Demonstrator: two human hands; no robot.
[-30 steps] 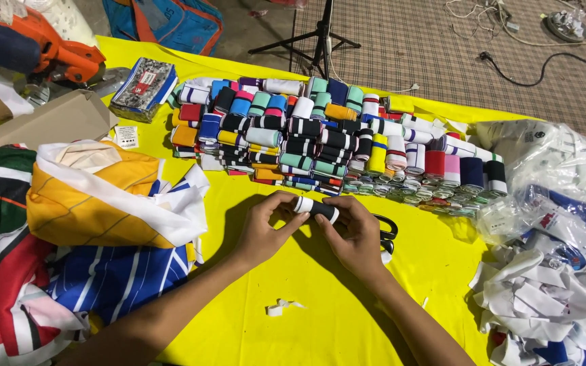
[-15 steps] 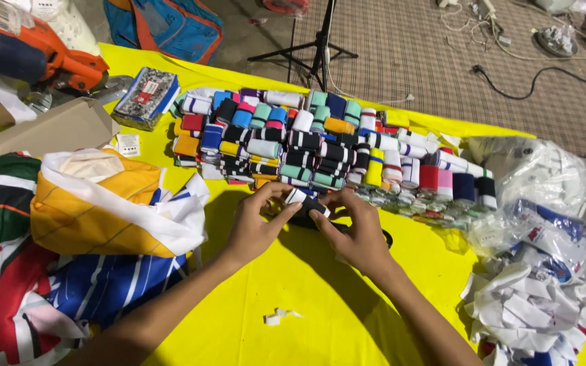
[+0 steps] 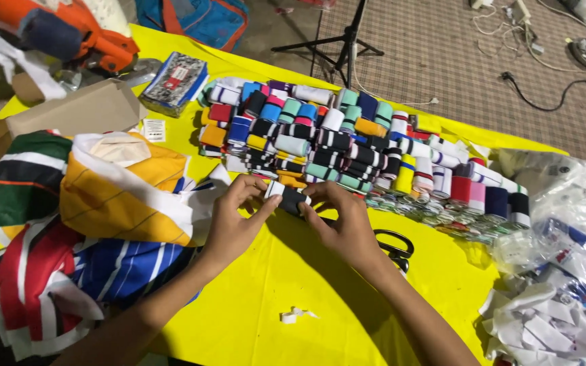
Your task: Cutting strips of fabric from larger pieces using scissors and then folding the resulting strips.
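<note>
Both forearms reached in from the near edge of the yellow table [image 3: 272, 285], wrists bent slightly inward so the hands met over its middle. The left hand [image 3: 233, 218] and the right hand [image 3: 342, 220] were each closed on one end of a single small black-and-white roll of ribbed band [image 3: 287, 196], pinched between thumbs and fingertips just above the cloth, right at the near edge of the stacked rolls [image 3: 347, 146]. Those rolls, too many to count, lay in tight rows running from the middle toward the right edge, in teal, blue, black, yellow, red and white. One pair of black-handled scissors [image 3: 396, 247] lay just right of the right wrist. A folded pile of striped fabric [image 3: 89, 224] covered the left edge. One flat patterned box [image 3: 174, 80] sat near the far left corner, with one small white tag [image 3: 153, 129] below it. Clear plastic bags [image 3: 564, 224] crowded the right edge. One white scrap [image 3: 295, 315] lay near the front.
</note>
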